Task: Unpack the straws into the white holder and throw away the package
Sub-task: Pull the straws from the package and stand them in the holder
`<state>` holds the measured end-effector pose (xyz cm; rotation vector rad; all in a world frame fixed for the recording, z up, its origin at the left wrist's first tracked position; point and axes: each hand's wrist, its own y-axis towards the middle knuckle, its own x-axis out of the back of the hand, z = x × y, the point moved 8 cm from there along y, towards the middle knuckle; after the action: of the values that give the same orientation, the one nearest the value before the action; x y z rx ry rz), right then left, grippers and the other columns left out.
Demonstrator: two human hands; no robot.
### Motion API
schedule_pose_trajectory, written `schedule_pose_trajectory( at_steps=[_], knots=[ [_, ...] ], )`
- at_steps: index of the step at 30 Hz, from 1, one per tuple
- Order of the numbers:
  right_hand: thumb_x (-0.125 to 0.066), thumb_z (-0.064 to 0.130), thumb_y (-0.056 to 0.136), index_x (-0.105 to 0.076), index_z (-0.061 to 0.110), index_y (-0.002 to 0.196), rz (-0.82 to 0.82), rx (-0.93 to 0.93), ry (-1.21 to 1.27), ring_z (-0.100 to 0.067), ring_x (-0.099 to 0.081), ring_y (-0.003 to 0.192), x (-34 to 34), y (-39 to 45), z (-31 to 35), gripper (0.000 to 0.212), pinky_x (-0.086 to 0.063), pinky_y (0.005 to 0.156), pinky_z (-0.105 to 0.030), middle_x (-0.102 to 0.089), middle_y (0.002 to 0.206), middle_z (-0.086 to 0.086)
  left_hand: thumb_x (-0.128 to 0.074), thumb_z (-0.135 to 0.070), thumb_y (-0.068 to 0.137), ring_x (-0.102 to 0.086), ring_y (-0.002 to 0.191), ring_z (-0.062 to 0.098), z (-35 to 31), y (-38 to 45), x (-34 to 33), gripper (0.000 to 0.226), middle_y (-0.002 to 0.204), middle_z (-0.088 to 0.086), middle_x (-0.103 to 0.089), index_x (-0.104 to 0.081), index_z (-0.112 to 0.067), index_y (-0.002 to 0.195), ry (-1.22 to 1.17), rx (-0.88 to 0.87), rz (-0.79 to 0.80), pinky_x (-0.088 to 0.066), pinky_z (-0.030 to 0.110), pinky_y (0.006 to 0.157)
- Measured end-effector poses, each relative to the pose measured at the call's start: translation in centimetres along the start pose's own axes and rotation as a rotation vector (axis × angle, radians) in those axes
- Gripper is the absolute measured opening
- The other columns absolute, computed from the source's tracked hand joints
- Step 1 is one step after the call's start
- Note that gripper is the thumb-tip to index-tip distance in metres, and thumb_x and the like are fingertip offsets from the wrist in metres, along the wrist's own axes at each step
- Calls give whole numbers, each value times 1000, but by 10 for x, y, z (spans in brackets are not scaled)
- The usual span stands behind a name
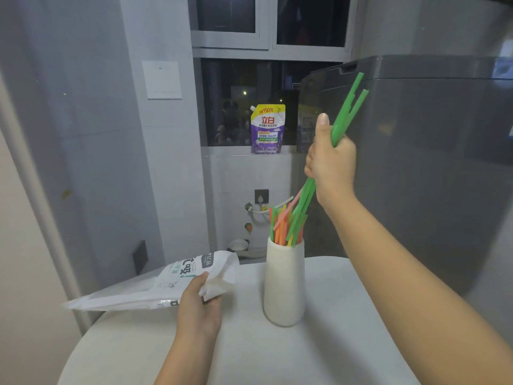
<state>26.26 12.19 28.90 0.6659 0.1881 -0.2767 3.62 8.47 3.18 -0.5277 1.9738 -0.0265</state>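
- The green straws (347, 112) are sitting in the fist of the right hand (331, 165), tilted, with their upper ends sticking out above the thumb and their lower ends reaching down to the mouth of the white holder (283, 284).
- A mixed bunch of orange, yellow, pink and green straws (283, 229) is already standing in the holder, fanned out above its rim; the lower tips of the gripped bunch are mingling with them, and whether they are inside the rim is hard to tell.
- The right hand's fingers are curling tightly round the green bunch, well above the holder.
- The holder is standing upright on the white table (277, 357), just to the right of the package.
- The left hand (198, 304) is pinching the crumpled open end of the white package (155, 287), holding it partly off the table's edge; it looks flat, so probably little or nothing is left inside.
- Judged from this, the unpacking step is nearing its end: this handful is going into the holder.
- The next move calls for lowering the bunch straight, letting the tips slide between the straws already there, then loosening the fist without tipping the narrow holder.
- After that, the package needs throwing away; no bin is showing here.
- A detergent pouch (268, 129) is standing on the window sill behind.
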Motion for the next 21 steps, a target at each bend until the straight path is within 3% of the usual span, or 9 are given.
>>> schedule_pose_trajectory(
  at_steps=[3,8,12,17,21],
  knots=[
    [-46,43,93,-46,21,60,46,-1,-46,-2,-39,32,-7,0,-1,40,-33,35,-16,-42,36,12,-41,5,93,-37,63,10,-2,0,0,28,69,1,-35,-42,-15,72,5,-9,-6,-38,27,67],
    [-46,43,93,-45,23,59,29,27,-90,-3,-40,33,-6,4,1,40,-34,36,-17,-44,38,12,-43,4,92,-43,56,7,-1,0,1,25,58,-3,-40,-45,-13,73,17,-5,-24,-46,15,58],
    [-45,42,94,-43,19,60,42,85,-153,-5,-41,33,-10,4,2,41,-37,35,-21,-42,46,6,-43,4,92,-47,67,9,0,0,1,20,71,0,-43,-48,-11,80,10,-6,-19,-46,19,67],
    [-47,44,93,-42,16,58,73,77,-101,-3,-38,32,-19,11,10,45,-33,34,-18,-40,42,8,-41,5,93,-42,66,10,0,0,-1,24,71,1,-39,-46,-12,76,10,-8,-9,-43,23,69],
    [-48,43,93,-43,16,58,150,67,-87,-2,-38,33,-32,12,9,44,-31,36,-18,-41,39,10,-41,5,92,-43,65,9,-2,1,0,25,71,0,-39,-46,-12,74,7,-5,-17,-44,17,64]
  ],
)
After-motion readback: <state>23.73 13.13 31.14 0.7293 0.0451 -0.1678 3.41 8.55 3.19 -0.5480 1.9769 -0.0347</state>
